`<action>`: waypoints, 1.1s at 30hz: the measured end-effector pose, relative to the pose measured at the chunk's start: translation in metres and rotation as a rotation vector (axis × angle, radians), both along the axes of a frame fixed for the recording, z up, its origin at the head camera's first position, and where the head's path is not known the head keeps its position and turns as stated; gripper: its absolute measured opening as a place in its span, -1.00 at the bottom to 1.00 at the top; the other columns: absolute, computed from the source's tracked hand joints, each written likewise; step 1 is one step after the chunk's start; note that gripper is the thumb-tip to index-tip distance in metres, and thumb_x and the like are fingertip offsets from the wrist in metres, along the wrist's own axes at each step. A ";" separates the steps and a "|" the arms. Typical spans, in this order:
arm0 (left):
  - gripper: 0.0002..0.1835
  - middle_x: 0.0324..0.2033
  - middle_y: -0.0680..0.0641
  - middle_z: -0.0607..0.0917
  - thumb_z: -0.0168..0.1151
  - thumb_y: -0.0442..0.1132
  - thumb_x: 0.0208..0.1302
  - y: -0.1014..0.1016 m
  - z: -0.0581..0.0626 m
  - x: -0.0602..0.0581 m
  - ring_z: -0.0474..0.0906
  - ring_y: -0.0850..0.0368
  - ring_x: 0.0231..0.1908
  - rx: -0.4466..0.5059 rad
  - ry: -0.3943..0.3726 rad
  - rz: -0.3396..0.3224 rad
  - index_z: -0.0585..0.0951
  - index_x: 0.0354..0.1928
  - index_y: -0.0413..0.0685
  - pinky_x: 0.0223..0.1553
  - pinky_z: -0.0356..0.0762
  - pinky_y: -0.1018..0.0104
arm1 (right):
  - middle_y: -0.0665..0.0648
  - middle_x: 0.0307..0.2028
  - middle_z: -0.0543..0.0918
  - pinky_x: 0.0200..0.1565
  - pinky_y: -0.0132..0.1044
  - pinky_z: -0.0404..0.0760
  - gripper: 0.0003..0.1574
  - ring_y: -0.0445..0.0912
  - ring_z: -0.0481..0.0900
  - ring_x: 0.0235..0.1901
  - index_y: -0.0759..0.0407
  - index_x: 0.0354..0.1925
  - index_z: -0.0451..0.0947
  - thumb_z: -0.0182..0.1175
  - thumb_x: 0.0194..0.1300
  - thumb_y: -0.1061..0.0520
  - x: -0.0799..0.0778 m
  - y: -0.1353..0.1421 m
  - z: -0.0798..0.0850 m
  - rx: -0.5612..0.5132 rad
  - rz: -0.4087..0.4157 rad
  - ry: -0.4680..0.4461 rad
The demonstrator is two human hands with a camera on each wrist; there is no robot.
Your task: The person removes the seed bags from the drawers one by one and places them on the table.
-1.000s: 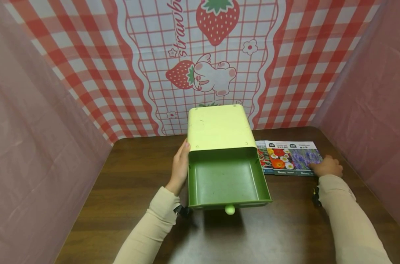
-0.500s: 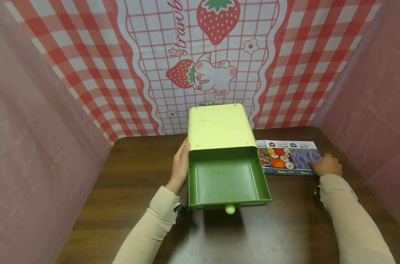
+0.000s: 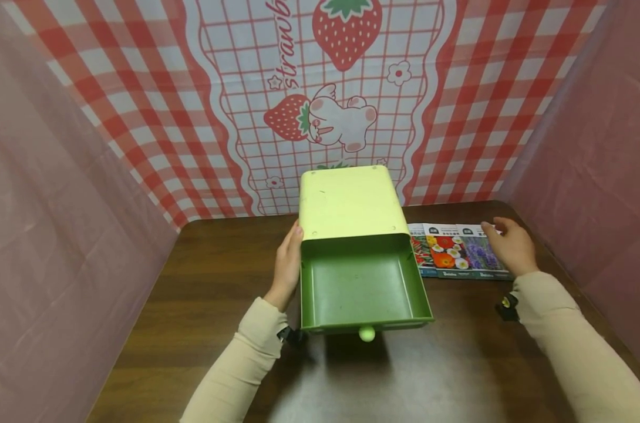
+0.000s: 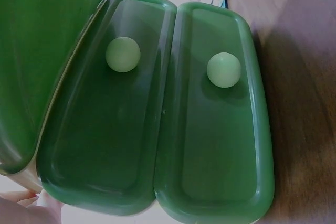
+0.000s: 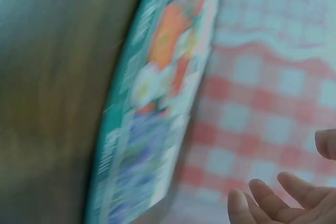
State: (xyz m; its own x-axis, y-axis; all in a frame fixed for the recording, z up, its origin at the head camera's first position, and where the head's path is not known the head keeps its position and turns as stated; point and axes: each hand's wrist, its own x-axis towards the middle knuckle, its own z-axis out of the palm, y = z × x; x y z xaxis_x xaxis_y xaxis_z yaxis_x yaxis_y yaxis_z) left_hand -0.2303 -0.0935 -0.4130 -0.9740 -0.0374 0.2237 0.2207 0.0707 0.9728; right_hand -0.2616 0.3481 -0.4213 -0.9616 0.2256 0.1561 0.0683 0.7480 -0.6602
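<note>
A pale yellow cabinet [image 3: 352,202] stands on the table, its green top drawer [image 3: 357,288] pulled out toward me. Below it, two more green drawer fronts [image 4: 215,129] with round knobs sit closed. My left hand [image 3: 285,267] rests along the cabinet's left side, thumb near the front edge; its other fingers are mostly hidden. To the cabinet's right lie three overlapping flower seed packets: one with red blooms [image 3: 419,249], one with poppies [image 3: 448,254] and one with lavender [image 3: 481,252]. My right hand [image 3: 512,247] hovers over the lavender packet's right end, fingers spread and holding nothing.
Behind the dark wooden table [image 3: 209,294] hangs a red-and-white checked strawberry cloth [image 3: 246,117]. Pink cloth walls [image 3: 61,235] close in both sides. The open drawer juts over the table in front of the cabinet.
My right hand has come up off the lavender packet, its fingers opening and lifting. The packets lie where they were. My left hand and the cabinet have stayed still.
</note>
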 end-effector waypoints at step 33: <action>-0.45 0.46 -0.15 0.26 -0.24 -0.07 0.59 0.004 0.029 0.022 0.12 -0.03 0.48 0.007 -0.006 -0.007 0.21 0.47 -0.20 0.52 0.06 0.14 | -0.14 -0.11 0.71 -0.19 -0.55 0.64 -0.71 -0.33 0.68 -0.15 0.14 0.04 0.60 0.15 0.38 0.30 0.144 -0.151 0.089 -0.251 0.556 0.325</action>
